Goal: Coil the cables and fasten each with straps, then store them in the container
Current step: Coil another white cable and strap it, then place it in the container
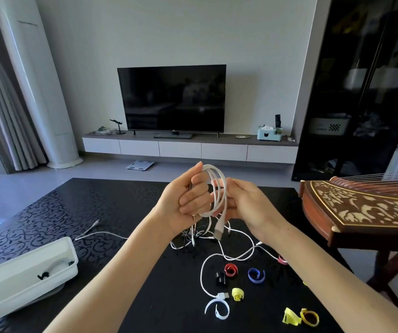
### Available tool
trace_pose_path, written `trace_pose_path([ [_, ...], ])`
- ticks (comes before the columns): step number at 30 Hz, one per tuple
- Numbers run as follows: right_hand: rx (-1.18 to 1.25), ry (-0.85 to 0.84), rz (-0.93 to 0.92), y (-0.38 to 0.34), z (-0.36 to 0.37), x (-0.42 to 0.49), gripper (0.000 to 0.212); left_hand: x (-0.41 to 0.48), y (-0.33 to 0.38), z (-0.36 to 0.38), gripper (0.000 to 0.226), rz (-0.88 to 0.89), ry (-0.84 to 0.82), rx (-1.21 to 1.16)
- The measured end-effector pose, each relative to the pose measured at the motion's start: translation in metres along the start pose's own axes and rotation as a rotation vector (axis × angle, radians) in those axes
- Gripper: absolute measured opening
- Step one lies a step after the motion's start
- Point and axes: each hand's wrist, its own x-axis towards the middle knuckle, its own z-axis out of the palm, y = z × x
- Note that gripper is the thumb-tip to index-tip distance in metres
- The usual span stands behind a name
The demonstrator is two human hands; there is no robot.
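A white cable coil is held up over the black table. My left hand grips its left side with curled fingers. My right hand holds the coil's right side, and the USB plug dangles below. Loose white cables lie tangled on the table beneath. Coloured straps lie nearer me: red, blue, black, yellow, white. The white container stands at the left with a strapped coil inside.
Two more yellow straps lie at the table's near right. A wooden zither stands right of the table. A TV on a low cabinet faces me across the floor.
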Motion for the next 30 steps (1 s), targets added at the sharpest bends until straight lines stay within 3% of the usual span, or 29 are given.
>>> trace_pose_path([
  [3,0.063,0.012,0.038,0.004,0.007,0.0,0.037,0.002,0.001,0.002,0.046,0.068,0.14,0.019],
  [7,0.163,-0.044,0.112,0.007,0.015,-0.005,0.026,0.005,0.0,0.004,0.044,0.134,0.169,-0.018],
  [11,0.223,0.031,0.207,0.007,0.017,-0.004,0.02,0.004,-0.006,0.008,0.044,0.199,0.175,0.01],
  [15,0.077,0.171,0.223,0.01,0.014,-0.002,0.025,0.002,-0.01,0.008,0.045,0.245,0.175,0.039],
  [19,0.331,0.115,0.248,0.004,0.012,-0.006,0.025,0.001,-0.011,0.008,0.046,0.235,0.179,0.056],
  [23,0.505,0.022,0.175,0.002,0.012,-0.01,0.026,0.002,-0.009,0.006,0.046,0.252,0.186,0.081],
  [30,0.309,0.103,-0.04,0.008,0.013,-0.007,0.029,0.001,-0.011,0.007,0.044,0.285,0.222,0.117],
])
